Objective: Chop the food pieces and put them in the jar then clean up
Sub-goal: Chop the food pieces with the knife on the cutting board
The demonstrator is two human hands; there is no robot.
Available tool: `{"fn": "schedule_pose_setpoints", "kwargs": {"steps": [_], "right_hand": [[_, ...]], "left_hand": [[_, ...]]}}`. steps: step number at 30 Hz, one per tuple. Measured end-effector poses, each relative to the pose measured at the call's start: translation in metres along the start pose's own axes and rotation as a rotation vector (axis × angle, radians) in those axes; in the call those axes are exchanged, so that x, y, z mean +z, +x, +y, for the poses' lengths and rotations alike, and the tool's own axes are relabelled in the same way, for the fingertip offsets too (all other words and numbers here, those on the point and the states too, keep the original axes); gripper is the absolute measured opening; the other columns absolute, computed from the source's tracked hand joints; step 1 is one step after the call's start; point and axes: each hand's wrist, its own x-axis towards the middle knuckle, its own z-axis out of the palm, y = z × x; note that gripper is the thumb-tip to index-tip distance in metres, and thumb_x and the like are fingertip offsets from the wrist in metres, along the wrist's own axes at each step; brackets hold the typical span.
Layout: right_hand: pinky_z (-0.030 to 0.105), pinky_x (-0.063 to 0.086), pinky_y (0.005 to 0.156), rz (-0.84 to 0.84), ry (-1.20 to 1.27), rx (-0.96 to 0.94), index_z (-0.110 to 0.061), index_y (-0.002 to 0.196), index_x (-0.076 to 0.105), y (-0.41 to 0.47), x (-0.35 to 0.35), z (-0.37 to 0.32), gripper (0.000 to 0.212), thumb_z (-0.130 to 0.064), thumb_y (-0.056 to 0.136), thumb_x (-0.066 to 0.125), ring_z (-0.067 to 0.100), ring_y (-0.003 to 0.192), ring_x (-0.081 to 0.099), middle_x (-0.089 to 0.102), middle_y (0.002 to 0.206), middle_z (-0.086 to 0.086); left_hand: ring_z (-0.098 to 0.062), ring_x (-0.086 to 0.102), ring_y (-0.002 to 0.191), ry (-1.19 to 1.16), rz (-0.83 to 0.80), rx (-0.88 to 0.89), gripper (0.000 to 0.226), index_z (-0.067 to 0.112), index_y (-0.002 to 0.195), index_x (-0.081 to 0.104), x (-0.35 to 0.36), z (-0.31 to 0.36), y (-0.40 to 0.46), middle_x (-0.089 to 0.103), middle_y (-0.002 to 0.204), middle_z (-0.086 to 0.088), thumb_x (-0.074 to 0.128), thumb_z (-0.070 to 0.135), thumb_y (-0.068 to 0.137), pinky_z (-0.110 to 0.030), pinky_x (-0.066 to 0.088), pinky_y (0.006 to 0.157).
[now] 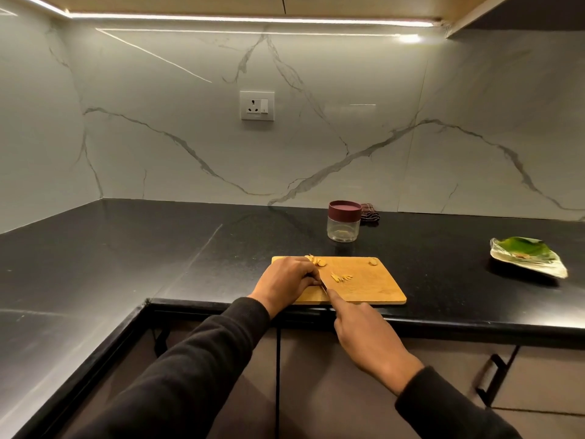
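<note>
Black stone counter (158,248) wraps the corner, white marble-look backsplash (348,122) behind it with a wall socket (257,105). LED strip (253,19) glowing under the cabinet, dark drawer handle (493,378) lower right.

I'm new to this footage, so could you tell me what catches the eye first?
The wooden cutting board at the counter's front edge, where the left hand pins food and the right hand works a knife. Behind it stands a maroon-lidded jar.
</note>
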Motion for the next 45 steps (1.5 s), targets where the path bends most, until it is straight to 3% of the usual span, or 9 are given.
{"fn": "schedule_pose_setpoints", "kwargs": {"steps": [4,9,12,19,23,27,35,40,45], "right_hand": [[0.029,0.037,0.066,0.047,-0.208,-0.002,-0.036,0.160,0.007,-0.020,-0.007,0.000,0.062,-0.022,0.108,0.036,0.013,0.074,0.046,0.049,0.088,-0.004],[0.033,0.041,0.069,0.040,-0.411,-0.006,-0.037,0.160,0.001,-0.023,-0.019,0.003,0.068,-0.014,0.107,0.036,0.017,0.079,0.053,0.054,0.094,0.000],[0.034,0.045,0.071,0.017,-0.430,-0.022,-0.037,0.160,0.000,-0.021,-0.019,0.004,0.070,-0.013,0.107,0.038,0.020,0.090,0.061,0.060,0.103,0.003],[0.032,0.042,0.070,0.007,-0.430,-0.007,-0.039,0.160,-0.001,-0.019,-0.015,0.003,0.071,-0.015,0.106,0.040,0.018,0.087,0.058,0.060,0.105,0.004],[0.031,0.042,0.069,0.011,-0.421,0.005,-0.038,0.160,-0.002,-0.019,-0.013,0.003,0.072,-0.016,0.106,0.041,0.015,0.077,0.048,0.053,0.096,0.001],[0.031,0.040,0.067,0.013,-0.421,0.004,-0.036,0.160,-0.002,-0.020,-0.012,0.003,0.071,-0.017,0.107,0.041,0.016,0.074,0.045,0.047,0.090,0.000],[0.028,0.042,0.066,0.080,-0.279,-0.008,-0.041,0.159,0.002,-0.017,-0.007,0.015,0.063,-0.022,0.109,0.035,0.011,0.073,0.049,0.049,0.087,-0.004],[0.022,0.034,0.057,0.126,-0.152,0.011,-0.043,0.159,0.004,-0.016,-0.011,0.022,0.058,-0.028,0.109,0.030,0.007,0.064,0.045,0.049,0.079,-0.007],[0.021,0.032,0.051,0.134,-0.096,0.022,-0.042,0.159,0.009,-0.010,-0.014,0.027,0.056,-0.029,0.109,0.031,0.007,0.062,0.050,0.053,0.075,-0.008]], "left_hand": [[-0.009,0.067,0.094,0.021,-0.010,0.002,0.012,0.023,0.102,0.076,0.000,0.000,0.000,0.072,0.107,0.005,0.067,0.025,0.095,-0.022,0.055,0.087],[-0.009,0.067,0.093,0.028,-0.033,0.015,0.010,0.021,0.102,0.073,-0.002,0.002,0.000,0.072,0.105,0.004,0.066,0.022,0.095,-0.023,0.055,0.086],[-0.009,0.067,0.095,0.021,-0.049,0.032,0.013,0.022,0.108,0.070,-0.002,0.002,0.000,0.072,0.109,0.004,0.065,0.022,0.096,-0.025,0.056,0.087],[-0.012,0.059,0.118,0.105,-0.153,0.089,0.031,0.037,0.124,0.068,-0.004,0.001,0.002,0.059,0.135,0.006,0.058,0.019,0.100,-0.024,0.049,0.097],[-0.012,0.053,0.116,0.149,-0.205,0.137,0.042,0.039,0.135,0.060,-0.003,0.001,0.007,0.054,0.133,0.004,0.054,0.014,0.102,-0.019,0.042,0.092],[-0.013,0.058,0.116,0.174,-0.128,0.136,0.047,0.033,0.145,0.049,0.002,-0.001,0.007,0.058,0.133,0.003,0.056,0.015,0.101,-0.024,0.049,0.094],[-0.008,0.067,0.095,0.094,0.020,0.045,0.012,0.026,0.107,0.069,0.002,-0.001,0.000,0.072,0.107,0.007,0.065,0.027,0.096,-0.012,0.044,0.077],[-0.006,0.068,0.092,0.043,0.036,0.009,0.023,0.024,0.118,0.062,0.001,0.001,-0.002,0.074,0.103,0.008,0.066,0.027,0.096,-0.017,0.052,0.076],[-0.006,0.068,0.093,0.076,0.019,0.010,0.011,0.029,0.104,0.073,0.000,0.000,-0.003,0.074,0.103,0.009,0.067,0.027,0.095,-0.019,0.054,0.081]]}}
